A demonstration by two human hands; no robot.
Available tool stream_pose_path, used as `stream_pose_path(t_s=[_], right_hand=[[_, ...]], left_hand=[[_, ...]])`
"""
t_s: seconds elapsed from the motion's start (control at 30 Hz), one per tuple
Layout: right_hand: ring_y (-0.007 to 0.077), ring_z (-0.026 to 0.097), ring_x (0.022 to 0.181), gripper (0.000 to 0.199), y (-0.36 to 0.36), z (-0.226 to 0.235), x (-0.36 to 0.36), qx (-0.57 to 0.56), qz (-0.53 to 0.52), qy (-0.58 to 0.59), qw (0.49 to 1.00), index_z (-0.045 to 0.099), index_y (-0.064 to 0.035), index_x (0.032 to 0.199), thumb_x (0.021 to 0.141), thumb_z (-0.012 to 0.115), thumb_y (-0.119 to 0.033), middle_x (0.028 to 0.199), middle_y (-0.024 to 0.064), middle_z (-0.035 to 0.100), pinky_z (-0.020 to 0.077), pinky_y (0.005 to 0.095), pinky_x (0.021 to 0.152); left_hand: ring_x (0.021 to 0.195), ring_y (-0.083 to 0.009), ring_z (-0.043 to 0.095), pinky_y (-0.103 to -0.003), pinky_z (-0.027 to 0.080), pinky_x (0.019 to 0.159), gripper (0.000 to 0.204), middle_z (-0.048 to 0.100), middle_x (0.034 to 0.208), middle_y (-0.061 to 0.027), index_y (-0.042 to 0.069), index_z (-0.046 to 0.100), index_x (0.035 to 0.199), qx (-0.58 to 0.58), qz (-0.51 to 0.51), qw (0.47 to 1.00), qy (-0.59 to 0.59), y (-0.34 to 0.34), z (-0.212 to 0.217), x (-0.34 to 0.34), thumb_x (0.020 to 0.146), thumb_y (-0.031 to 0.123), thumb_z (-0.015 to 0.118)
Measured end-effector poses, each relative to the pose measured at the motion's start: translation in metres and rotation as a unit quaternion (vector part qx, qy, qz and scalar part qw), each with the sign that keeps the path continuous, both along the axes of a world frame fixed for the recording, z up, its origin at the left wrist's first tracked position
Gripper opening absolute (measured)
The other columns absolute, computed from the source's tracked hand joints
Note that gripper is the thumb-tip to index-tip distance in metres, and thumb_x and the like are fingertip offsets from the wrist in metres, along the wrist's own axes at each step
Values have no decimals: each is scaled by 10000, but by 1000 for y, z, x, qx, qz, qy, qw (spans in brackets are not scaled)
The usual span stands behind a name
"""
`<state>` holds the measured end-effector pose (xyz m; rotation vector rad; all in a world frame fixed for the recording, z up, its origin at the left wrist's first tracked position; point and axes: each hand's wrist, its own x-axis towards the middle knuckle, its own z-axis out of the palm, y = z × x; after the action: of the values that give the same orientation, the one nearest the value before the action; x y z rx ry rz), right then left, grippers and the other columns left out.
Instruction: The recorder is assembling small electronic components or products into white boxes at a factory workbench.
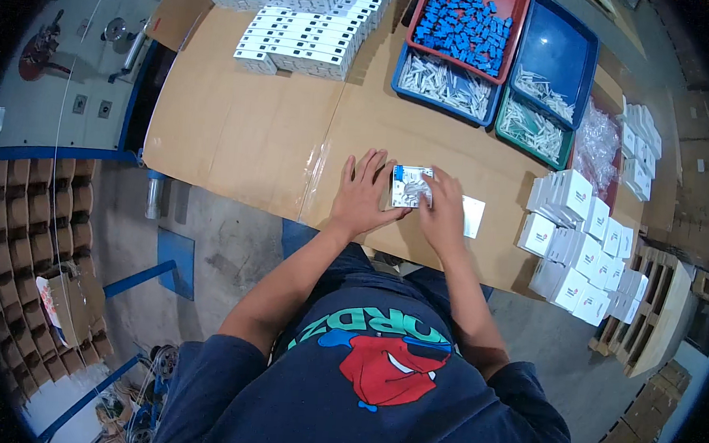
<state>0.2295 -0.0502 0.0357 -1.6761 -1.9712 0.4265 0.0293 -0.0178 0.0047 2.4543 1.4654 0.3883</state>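
Head view: bench [239, 125], covered w/ brown cardboard, had bare room left of the hands; near edge lay just below them. Small open white box [410, 186], blue & white bits inside, sat near that edge. Left hand [364, 196] lay flat, fingers spread, touching box's left side. Right hand [443, 211] curled over its right side, fingertips on it. Stacked glossy white cartons [580, 243] crowded the right.
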Motion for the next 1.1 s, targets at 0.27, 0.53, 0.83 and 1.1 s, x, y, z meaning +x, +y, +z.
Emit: stream_pose_path(t_s=[0.27,0.53,0.83,1.1], right_hand=[[371,637,1057,579,-48,7,82,-127,-321,-51,937,647,-12,1126,807,823,-461,1145,153,595,531,486,844],[292,657,956,498,-52,-13,86,-206,-329,84,918,604,-30,1030,754,886,-333,1047,134,636,537,418,804],[200,677,1048,335,-59,69,81,-63,-224,707,668,591,-34,1208,893,703,-17,1112,80,681,545,342,931],[495,552,1283,548,-50,106,79,-113,-47,849,513,423,-40,1470,960,563,-183,1453,269,506,506,605,1051]], left_hand=[[1513,-331,283,-614,156,1218,978,368,1574,-169,90,437,1502,-1,-6,999,-40,2,8,2,787,704,700],[1482,-330,345,-576,234,1208,904,409,1527,-175,67,453,1452,6,-14,998,-64,3,4,-3,785,561,810],[1368,-315,518,-463,472,1105,938,407,1527,-161,283,108,1584,-504,29,464,-728,-39,81,14,880,-103,592],[1301,-348,590,-483,571,974,745,475,1500,-171,250,180,1596,-508,20,517,-688,-39,135,35,994,99,591]])
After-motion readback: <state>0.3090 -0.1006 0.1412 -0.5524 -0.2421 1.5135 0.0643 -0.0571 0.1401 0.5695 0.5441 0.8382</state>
